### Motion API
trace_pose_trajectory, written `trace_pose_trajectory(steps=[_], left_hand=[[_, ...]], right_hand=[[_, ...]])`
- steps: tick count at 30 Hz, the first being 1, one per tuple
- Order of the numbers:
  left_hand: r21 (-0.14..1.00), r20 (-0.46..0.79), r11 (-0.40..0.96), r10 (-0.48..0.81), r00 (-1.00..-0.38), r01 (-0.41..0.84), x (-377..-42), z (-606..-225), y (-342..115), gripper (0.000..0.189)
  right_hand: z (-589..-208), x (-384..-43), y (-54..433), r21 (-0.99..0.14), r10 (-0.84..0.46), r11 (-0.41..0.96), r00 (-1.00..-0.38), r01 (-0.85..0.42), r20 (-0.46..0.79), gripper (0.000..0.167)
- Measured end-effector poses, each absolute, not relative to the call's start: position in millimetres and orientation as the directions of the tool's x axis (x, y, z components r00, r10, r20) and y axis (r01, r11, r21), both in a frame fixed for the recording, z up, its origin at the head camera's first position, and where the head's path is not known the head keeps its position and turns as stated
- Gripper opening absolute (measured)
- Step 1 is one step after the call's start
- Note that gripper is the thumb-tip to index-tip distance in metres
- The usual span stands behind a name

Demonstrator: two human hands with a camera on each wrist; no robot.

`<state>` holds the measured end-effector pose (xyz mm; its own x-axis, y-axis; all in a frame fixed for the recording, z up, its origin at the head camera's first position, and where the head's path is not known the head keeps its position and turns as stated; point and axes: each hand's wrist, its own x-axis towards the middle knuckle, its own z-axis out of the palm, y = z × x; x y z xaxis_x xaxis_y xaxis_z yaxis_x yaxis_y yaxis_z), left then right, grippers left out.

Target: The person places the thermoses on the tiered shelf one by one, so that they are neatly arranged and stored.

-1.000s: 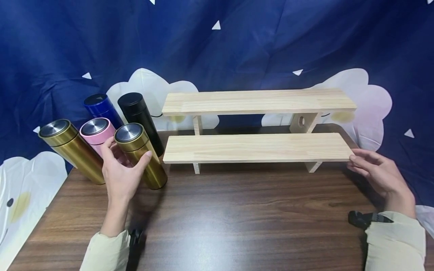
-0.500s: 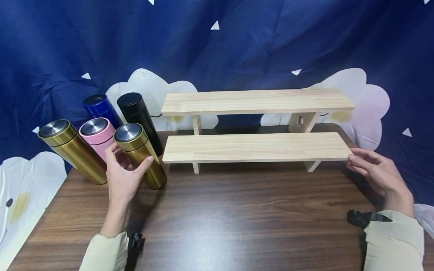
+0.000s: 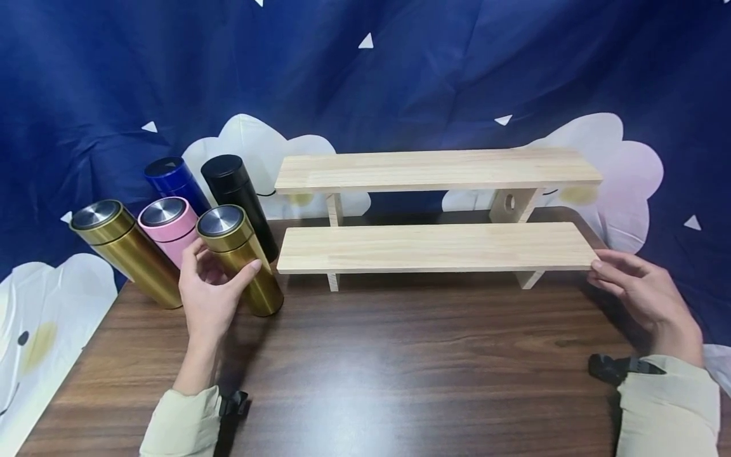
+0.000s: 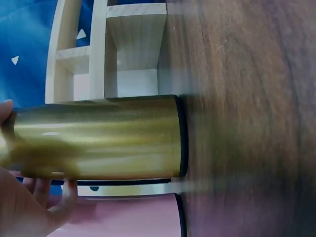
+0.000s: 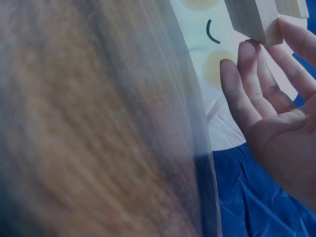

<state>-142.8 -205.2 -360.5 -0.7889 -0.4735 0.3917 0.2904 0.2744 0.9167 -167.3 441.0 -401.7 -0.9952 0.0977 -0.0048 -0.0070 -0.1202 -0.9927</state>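
My left hand [image 3: 210,299] grips an upright gold thermos bottle [image 3: 264,291], thumb on its near side and the other fingers on its left. In the left wrist view this gold bottle [image 4: 113,140] has its base at the wooden tabletop; a pink thermos [image 4: 133,217] is beside it, by the fingertips. The right hand [image 3: 651,298] pinches the right end of the lower board of a two-tier wooden shelf [image 3: 434,249]. Seen from the right wrist, thumb and fingertips meet the corner of the pale board [image 5: 270,24].
Behind and left of the held bottle stand a black thermos [image 3: 231,184], a blue thermos [image 3: 178,181] and another gold thermos [image 3: 131,254]. The shelf's upper board [image 3: 434,170] is set farther back. A blue patterned cloth [image 3: 422,76] hangs behind the brown table [image 3: 400,355].
My left hand's fingers have shifted slightly right, closer against the gold thermos. The bottles, the shelf and my right hand stay as they were, apart from a small camera sway.
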Motion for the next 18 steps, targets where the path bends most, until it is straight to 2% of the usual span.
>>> trace_pose_trajectory(steps=[8,18], left_hand=[[0.895,0.440,0.288,-0.443,-0.781,0.340,-146.2,-358.6,-198.6,0.076],[0.822,0.546,0.410,-0.374,-0.749,0.395,-132.8,-324.9,-172.2,0.071]], right_hand=[[-402.9,-168.8,442.9,-0.999,0.111,-0.053,-0.994,0.011,-0.017,0.025],[-400.3,-168.0,444.0,-0.993,0.068,-0.115,-0.997,0.014,-0.022,0.026]])
